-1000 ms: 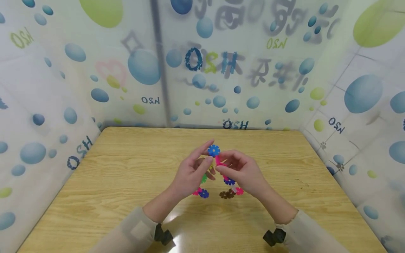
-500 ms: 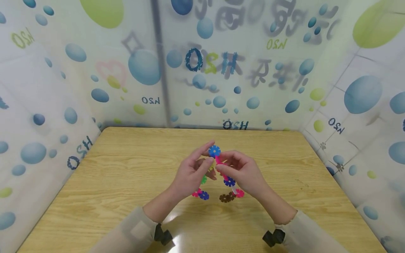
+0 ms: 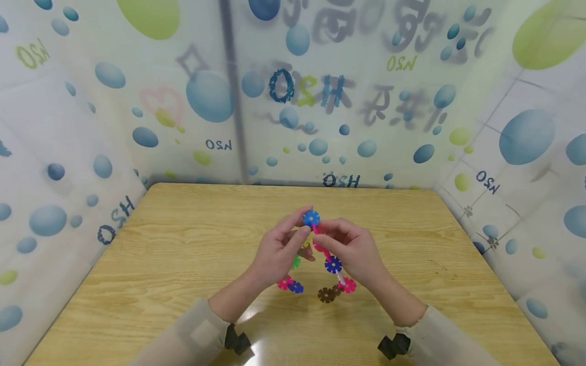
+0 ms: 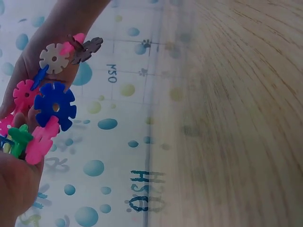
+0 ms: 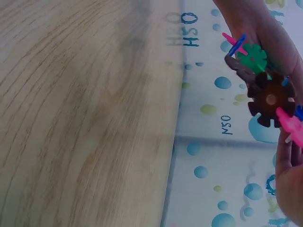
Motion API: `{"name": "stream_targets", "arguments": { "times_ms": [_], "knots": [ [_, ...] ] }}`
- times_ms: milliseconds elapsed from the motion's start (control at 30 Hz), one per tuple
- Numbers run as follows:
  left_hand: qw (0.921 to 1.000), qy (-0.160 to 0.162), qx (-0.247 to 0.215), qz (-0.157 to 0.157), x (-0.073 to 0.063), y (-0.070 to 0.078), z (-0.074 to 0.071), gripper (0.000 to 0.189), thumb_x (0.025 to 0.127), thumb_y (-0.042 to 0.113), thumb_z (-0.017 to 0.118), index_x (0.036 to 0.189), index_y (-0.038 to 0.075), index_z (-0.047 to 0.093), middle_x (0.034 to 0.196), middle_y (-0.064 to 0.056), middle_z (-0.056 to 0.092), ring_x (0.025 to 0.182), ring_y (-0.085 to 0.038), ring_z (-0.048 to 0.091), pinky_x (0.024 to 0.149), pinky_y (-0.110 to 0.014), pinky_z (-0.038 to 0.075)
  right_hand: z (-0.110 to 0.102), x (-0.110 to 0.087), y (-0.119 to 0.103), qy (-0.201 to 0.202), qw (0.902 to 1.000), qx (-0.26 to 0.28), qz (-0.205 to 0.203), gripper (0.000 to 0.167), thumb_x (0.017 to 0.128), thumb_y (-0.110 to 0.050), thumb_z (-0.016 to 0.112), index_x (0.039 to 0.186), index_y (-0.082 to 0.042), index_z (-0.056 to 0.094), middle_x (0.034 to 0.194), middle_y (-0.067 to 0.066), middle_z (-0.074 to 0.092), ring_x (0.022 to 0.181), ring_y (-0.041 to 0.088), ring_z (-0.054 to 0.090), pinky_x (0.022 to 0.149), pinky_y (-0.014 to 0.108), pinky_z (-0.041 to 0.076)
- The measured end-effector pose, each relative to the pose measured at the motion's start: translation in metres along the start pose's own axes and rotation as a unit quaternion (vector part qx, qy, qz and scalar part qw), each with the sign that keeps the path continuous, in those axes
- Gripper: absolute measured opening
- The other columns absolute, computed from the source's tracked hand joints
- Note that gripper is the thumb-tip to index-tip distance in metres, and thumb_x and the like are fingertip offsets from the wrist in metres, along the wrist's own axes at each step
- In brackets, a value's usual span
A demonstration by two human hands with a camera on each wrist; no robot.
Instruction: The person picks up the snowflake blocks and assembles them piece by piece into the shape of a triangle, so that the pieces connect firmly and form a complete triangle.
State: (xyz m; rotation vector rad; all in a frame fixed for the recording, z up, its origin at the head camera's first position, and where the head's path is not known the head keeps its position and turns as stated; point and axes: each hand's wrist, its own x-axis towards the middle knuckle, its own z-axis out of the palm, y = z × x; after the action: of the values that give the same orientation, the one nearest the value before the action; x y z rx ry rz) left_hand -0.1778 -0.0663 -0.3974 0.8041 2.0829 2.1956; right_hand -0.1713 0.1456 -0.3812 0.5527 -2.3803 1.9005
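Both hands hold a linked chain of notched plastic snowflake discs above the table. My left hand (image 3: 280, 251) pinches its top near a light blue disc (image 3: 311, 218), between thumb and fingers. With thumb and forefinger, my right hand (image 3: 356, 250) grips the pink discs just below. One strand hangs on the right through a dark blue disc (image 3: 333, 264) to a pink disc (image 3: 348, 285) and a brown disc (image 3: 327, 295). The other, partly hidden behind the left hand, ends in a blue disc (image 3: 296, 287). In the left wrist view a white disc (image 4: 54, 58) shows; in the right, a green disc (image 5: 252, 57).
The wood-grain table (image 3: 192, 218) spreads beneath both hands. A patterned curtain (image 3: 366, 127) with blue and green dots closes off the back and sides. Black camera mounts (image 3: 237, 339) sit at both sleeve cuffs.
The hanging ends of the chain have swung a little lower and nearer, and the brown disc has turned more face-up. Both hands keep their hold and have shifted only slightly.
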Motion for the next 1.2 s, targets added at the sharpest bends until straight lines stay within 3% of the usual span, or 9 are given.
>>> {"name": "stream_targets", "arguments": {
  "times_ms": [200,433,600,700,833,933,1033,1100,1200],
  "knots": [
    [0.9998,0.004,-0.009,-0.017,0.001,-0.001,0.001,0.048,0.117,0.022,0.055,0.165,0.026,0.051,0.135,-0.014,0.059,0.075,-0.01,0.068,0.078,-0.038,0.07,0.002,0.0,-0.001,0.015,0.9997,-0.014,-0.01,0.025,0.101,-0.014,0.081,0.126,-0.012,0.08,0.114,0.009,0.077,0.091,0.017,0.072,0.079,0.023,0.063],
    [0.9994,0.0,-0.007,-0.033,0.002,0.001,-0.002,0.048,0.117,0.023,0.054,0.165,0.028,0.052,0.137,-0.015,0.06,0.077,-0.012,0.069,0.078,-0.039,0.07,0.001,0.003,-0.005,0.018,0.9993,-0.029,0.011,0.024,0.1,-0.019,0.083,0.123,-0.014,0.079,0.113,0.008,0.076,0.091,0.02,0.072,0.08,0.024,0.064],
    [0.9989,-0.023,0.002,-0.04,0.002,0.002,-0.005,0.052,0.118,0.026,0.054,0.168,0.034,0.043,0.135,-0.017,0.062,0.095,-0.025,0.076,0.084,-0.042,0.069,-0.002,0.005,-0.005,0.015,0.9992,-0.015,0.033,0.027,0.102,-0.02,0.081,0.128,-0.012,0.078,0.112,0.009,0.076,0.094,0.02,0.072,0.081,0.023,0.064],
    [0.9971,-0.046,0.019,-0.057,0.002,0.002,-0.01,0.054,0.118,0.03,0.053,0.17,0.031,0.038,0.139,-0.018,0.062,0.11,-0.032,0.076,0.092,-0.042,0.068,-0.005,0.006,-0.004,0.015,0.9982,0.002,0.058,0.03,0.102,-0.023,0.081,0.13,-0.011,0.078,0.114,0.008,0.075,0.096,0.019,0.073,0.083,0.023,0.064],
    [0.9861,-0.093,0.051,-0.128,-0.001,0.002,-0.023,0.056,0.114,0.034,0.061,0.165,0.016,0.045,0.142,-0.016,0.065,0.119,-0.031,0.075,0.097,-0.04,0.065,-0.01,0.009,-0.003,0.023,0.9955,0.025,0.089,0.035,0.104,-0.027,0.079,0.133,-0.008,0.075,0.115,0.007,0.074,0.097,0.021,0.076,0.085,0.025,0.065],
    [0.9689,-0.149,0.04,-0.194,-0.005,0.0,-0.032,0.057,0.109,0.03,0.07,0.159,0.011,0.05,0.144,-0.021,0.064,0.12,-0.03,0.075,0.092,-0.043,0.067,-0.013,0.011,-0.003,0.034,0.9929,0.042,0.106,0.039,0.105,-0.03,0.077,0.135,-0.006,0.073,0.116,0.006,0.075,0.097,0.021,0.078,0.087,0.027,0.066],
    [0.953,-0.187,0.016,-0.238,-0.009,-0.004,-0.034,0.057,0.104,0.027,0.078,0.154,0.012,0.054,0.146,-0.02,0.066,0.119,-0.031,0.076,0.086,-0.046,0.069,-0.016,0.014,-0.003,0.049,0.9902,0.06,0.116,0.041,0.106,-0.032,0.076,0.136,-0.005,0.071,0.117,0.004,0.075,0.097,0.02,0.078,0.088,0.028,0.066],
    [0.9499,-0.197,0.006,-0.243,-0.009,-0.005,-0.03,0.052,0.102,0.024,0.08,0.147,0.011,0.058,0.143,-0.017,0.069,0.117,-0.031,0.077,0.085,-0.046,0.069,-0.016,0.016,-0.002,0.058,0.9885,0.07,0.121,0.041,0.107,-0.033,0.075,0.137,-0.005,0.071,0.116,0.002,0.074,0.096,0.017,0.077,0.088,0.028,0.066],
    [0.9506,-0.18,-0.004,-0.252,-0.009,-0.008,-0.021,0.049,0.099,0.023,0.085,0.139,0.008,0.06,0.136,-0.01,0.075,0.113,-0.028,0.078,0.083,-0.044,0.069,-0.015,0.017,-0.002,0.069,0.9862,0.084,0.125,0.041,0.107,-0.033,0.075,0.137,-0.005,0.07,0.115,0.002,0.073,0.098,0.017,0.076,0.089,0.028,0.066]
  ]
}}
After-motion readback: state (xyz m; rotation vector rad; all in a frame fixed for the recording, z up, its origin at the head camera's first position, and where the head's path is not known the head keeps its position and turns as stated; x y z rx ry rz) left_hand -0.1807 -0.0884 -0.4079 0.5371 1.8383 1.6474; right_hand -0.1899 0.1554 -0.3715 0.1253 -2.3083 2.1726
